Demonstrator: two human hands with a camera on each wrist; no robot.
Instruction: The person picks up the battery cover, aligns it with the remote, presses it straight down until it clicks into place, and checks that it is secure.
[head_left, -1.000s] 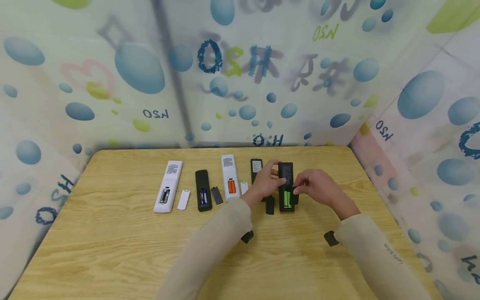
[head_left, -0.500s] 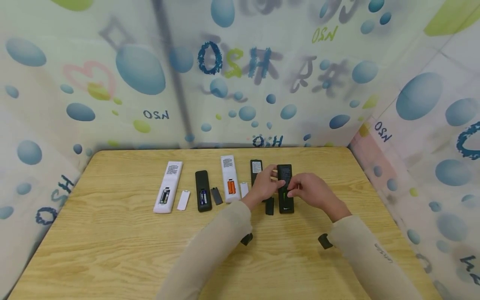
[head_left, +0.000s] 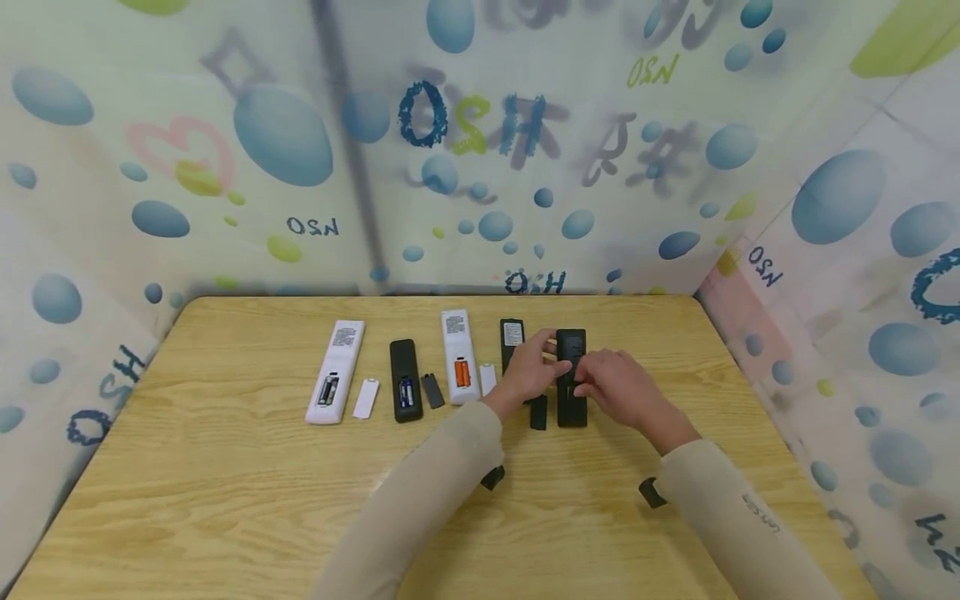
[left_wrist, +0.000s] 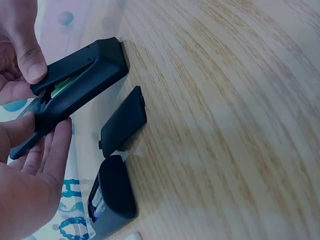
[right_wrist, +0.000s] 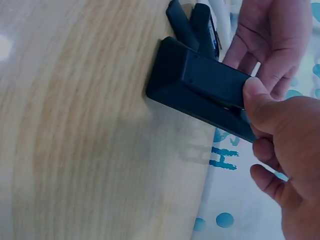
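A black remote control [head_left: 572, 343] lies back up on the table, its lower end towards me. My left hand [head_left: 528, 368] grips its left side, with the thumb on the back. My right hand [head_left: 617, 387] pinches the upper end of a black battery cover [right_wrist: 217, 80] between thumb and fingers. The cover's lower end meets the lower end of the remote, while its upper end stands raised at a slant. Through the gap in the left wrist view, part of a green battery [left_wrist: 61, 86] shows. The rest of the compartment is hidden under the cover.
Left of my hands lie another black remote [head_left: 513, 333], a white remote [head_left: 455, 329] with orange batteries, a smaller black remote [head_left: 404, 358] and a white remote [head_left: 344, 337]. Loose covers lie beside them, including a black one [head_left: 538, 413] near my left hand.
My right hand has brought the battery cover from the remote's right side leftward over the green batteries, then lowered it onto the remote. The left hand keeps its grip.
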